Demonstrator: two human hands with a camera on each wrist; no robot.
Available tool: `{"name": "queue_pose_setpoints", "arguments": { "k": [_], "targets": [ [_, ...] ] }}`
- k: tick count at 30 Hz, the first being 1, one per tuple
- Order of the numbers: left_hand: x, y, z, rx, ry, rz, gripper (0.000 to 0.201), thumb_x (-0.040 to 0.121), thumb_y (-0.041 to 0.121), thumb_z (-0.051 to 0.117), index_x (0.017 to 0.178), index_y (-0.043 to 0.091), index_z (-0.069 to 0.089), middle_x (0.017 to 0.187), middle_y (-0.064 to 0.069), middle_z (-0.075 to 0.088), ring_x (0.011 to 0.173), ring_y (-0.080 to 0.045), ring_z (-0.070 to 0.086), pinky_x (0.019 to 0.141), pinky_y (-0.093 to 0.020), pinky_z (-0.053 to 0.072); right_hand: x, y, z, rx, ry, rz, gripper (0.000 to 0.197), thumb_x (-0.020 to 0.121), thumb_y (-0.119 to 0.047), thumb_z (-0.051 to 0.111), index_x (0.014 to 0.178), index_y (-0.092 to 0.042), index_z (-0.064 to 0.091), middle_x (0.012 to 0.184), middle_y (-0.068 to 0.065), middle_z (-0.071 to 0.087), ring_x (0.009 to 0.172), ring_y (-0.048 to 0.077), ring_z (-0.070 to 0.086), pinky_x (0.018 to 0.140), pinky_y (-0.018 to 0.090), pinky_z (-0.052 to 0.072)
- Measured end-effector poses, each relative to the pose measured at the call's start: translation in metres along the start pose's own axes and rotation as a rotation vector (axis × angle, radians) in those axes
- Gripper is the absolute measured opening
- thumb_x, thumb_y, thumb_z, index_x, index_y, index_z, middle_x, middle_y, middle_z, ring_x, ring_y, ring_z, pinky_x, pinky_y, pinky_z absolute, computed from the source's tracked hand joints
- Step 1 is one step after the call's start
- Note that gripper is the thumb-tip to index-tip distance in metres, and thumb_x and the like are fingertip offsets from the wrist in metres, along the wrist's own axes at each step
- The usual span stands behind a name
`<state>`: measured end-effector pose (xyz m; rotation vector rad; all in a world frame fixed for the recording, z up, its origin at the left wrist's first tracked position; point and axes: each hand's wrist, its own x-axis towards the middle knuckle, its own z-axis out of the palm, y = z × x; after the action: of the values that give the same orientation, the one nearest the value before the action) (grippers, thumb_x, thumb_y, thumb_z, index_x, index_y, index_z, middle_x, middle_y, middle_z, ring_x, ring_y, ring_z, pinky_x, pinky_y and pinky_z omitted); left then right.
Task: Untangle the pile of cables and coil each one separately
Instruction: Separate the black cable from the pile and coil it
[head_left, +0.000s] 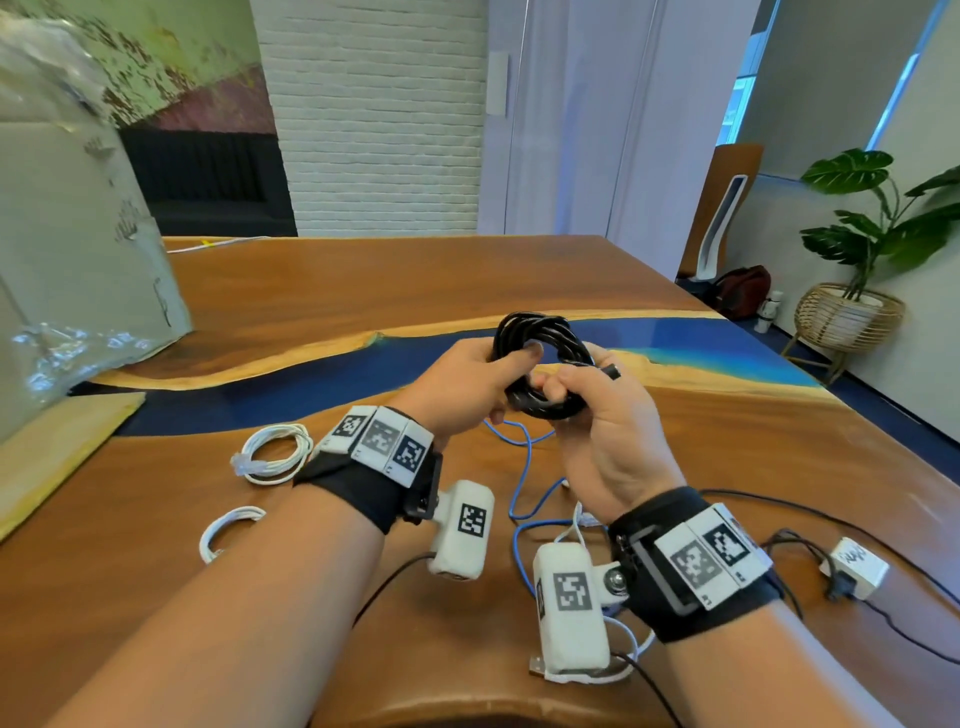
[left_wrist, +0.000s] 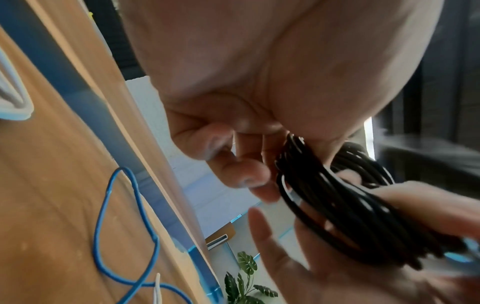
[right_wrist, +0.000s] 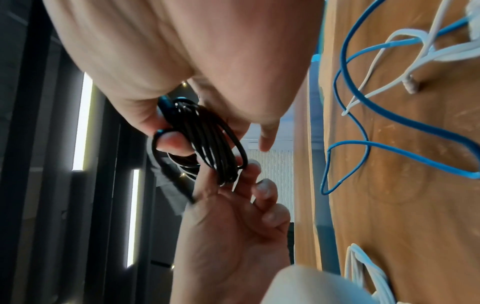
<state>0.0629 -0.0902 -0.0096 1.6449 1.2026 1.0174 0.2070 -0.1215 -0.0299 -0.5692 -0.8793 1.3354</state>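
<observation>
Both the left hand (head_left: 462, 387) and right hand (head_left: 597, 415) grip the coiled black rubber cable (head_left: 540, 364), finishing it; next, the loose blue cable (head_left: 522, 467) wants untangling.

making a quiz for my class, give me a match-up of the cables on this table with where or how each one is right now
Things:
1. black cable
2. blue cable
3. larger white coil
4. smaller white coil

States:
A. loose and uncoiled on the table under the hands
B. coiled on the table, left of the left wrist, farther from the person
C. coiled, held up by the left hand and the right hand
D. coiled on the table, left of the left forearm, nearer the person

Pairs: 1-C, 2-A, 3-B, 4-D
</observation>
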Motion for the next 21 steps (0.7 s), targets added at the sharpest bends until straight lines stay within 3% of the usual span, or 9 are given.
{"name": "queue_pose_setpoints", "arguments": {
  "k": [2,4,6,9,12,14,17,21],
  "targets": [
    [0.000,0.000,-0.001,-0.016,-0.033,0.009,0.036,0.102,0.045,0.057,0.089,0.012,0.065,0.078,-0.006,0.062,0.054,-0.016,0.051,0.044,-0.020,0.035,0.000,-0.004,-0.002,0.037,-0.061,0.029,0.028,0.085,0.000,0.059,0.111,-0.004,0.049,0.058,0.003,0.051,0.067,0.020,0.055,0.071,0.038,0.055],
    [-0.001,0.001,-0.003,-0.046,-0.025,0.019,0.034,0.100,0.043,0.060,0.085,0.014,0.067,0.073,-0.005,0.065,0.053,-0.017,0.055,0.045,-0.025,0.037,0.000,-0.008,-0.003,-0.019,-0.092,0.030,0.028,0.083,-0.003,0.061,0.109,-0.005,0.051,0.063,0.008,0.056,0.068,0.020,0.059,0.075,0.041,0.057],
    [-0.002,0.002,-0.007,-0.090,0.024,0.038,0.031,0.099,0.039,0.065,0.075,0.018,0.068,0.066,-0.006,0.063,0.053,-0.019,0.055,0.048,-0.028,0.040,0.000,-0.011,-0.004,-0.291,-0.067,-0.054,0.029,0.084,-0.002,0.070,0.109,-0.005,0.055,0.076,0.016,0.069,0.075,0.022,0.067,0.080,0.038,0.059],
    [-0.004,0.006,-0.018,-0.102,0.084,0.056,0.037,0.094,0.040,0.071,0.061,0.023,0.067,0.060,-0.012,0.062,0.055,-0.026,0.056,0.049,-0.029,0.041,0.001,-0.014,-0.010,-0.645,-0.030,-0.206,0.031,0.090,-0.005,0.075,0.118,-0.010,0.063,0.101,0.006,0.079,0.089,0.019,0.075,0.080,0.026,0.060],
    [-0.015,0.008,-0.029,-0.068,0.077,0.052,0.038,0.094,0.044,0.070,0.060,0.027,0.073,0.066,-0.019,0.069,0.054,-0.026,0.060,0.048,-0.029,0.045,0.004,-0.017,-0.013,-0.763,-0.041,-0.209,0.035,0.089,-0.016,0.079,0.121,-0.021,0.066,0.097,0.003,0.078,0.088,0.017,0.075,0.077,0.023,0.058],
    [-0.022,0.006,-0.034,-0.059,0.072,0.044,0.030,0.093,0.043,0.070,0.072,0.023,0.076,0.072,-0.024,0.071,0.054,-0.024,0.061,0.050,-0.029,0.047,0.006,-0.016,-0.009,-0.748,-0.065,-0.156,0.036,0.089,-0.016,0.079,0.122,-0.024,0.065,0.089,0.007,0.079,0.084,0.018,0.077,0.080,0.029,0.060],
    [-0.030,0.001,-0.044,-0.051,0.132,0.031,0.028,0.091,0.041,0.073,0.087,0.013,0.072,0.069,-0.017,0.070,0.055,-0.025,0.061,0.049,-0.030,0.048,0.010,-0.008,-0.001,-0.690,-0.081,-0.097,0.038,0.089,-0.018,0.080,0.123,-0.025,0.065,0.091,0.011,0.079,0.087,0.026,0.078,0.089,0.049,0.060],
    [-0.041,0.003,-0.058,-0.005,0.206,0.041,0.035,0.092,0.042,0.072,0.100,0.008,0.065,0.077,-0.021,0.074,0.060,-0.027,0.066,0.050,-0.031,0.051,0.010,0.000,0.012,-0.547,-0.090,-0.002,0.037,0.093,-0.016,0.074,0.128,-0.021,0.062,0.101,0.014,0.078,0.095,0.031,0.077,0.095,0.054,0.058]
  ]
}}
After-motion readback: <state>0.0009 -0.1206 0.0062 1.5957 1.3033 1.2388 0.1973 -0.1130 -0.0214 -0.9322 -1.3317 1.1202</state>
